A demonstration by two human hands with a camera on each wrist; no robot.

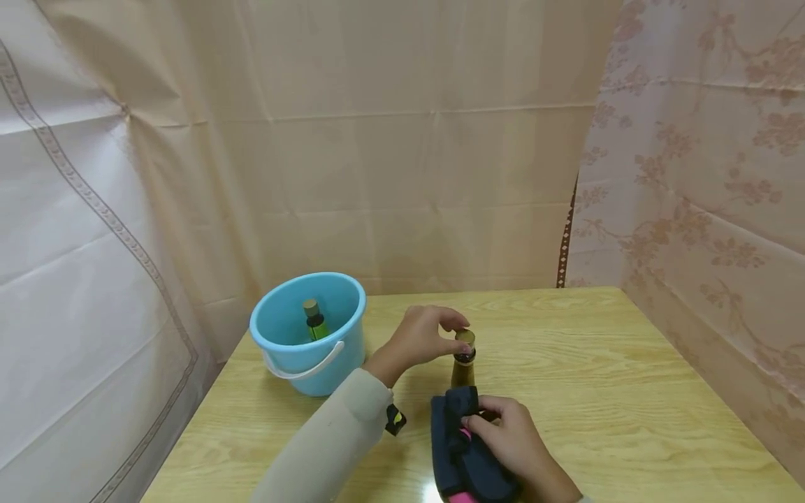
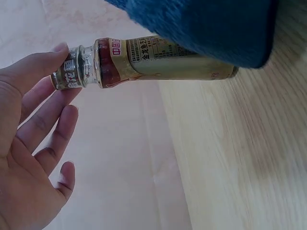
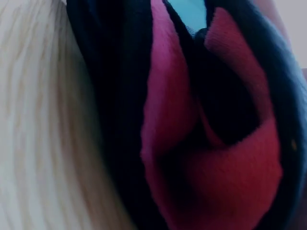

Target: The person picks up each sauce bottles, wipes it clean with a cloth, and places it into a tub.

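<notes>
A slim glass oil bottle (image 2: 172,67) with a gold label stands upright on the table, its lower part hidden behind a cloth in the head view. My left hand (image 1: 423,337) pinches the bottle's cap (image 1: 465,338) between thumb and fingertips; in the left wrist view the other fingers are spread away from the glass. In front of the bottle, my right hand (image 1: 512,434) grips a folded towel (image 1: 449,447), dark blue on one side and pink on the other. Its folds fill the right wrist view. The towel (image 2: 211,28) overlaps the bottle's side in the left wrist view.
A light blue bucket (image 1: 339,356) with a white handle stands on the table at the left. Inside it is a bottle (image 1: 316,323) with a green label. The wooden table (image 1: 597,391) reaches back to a beige curtain (image 1: 402,175).
</notes>
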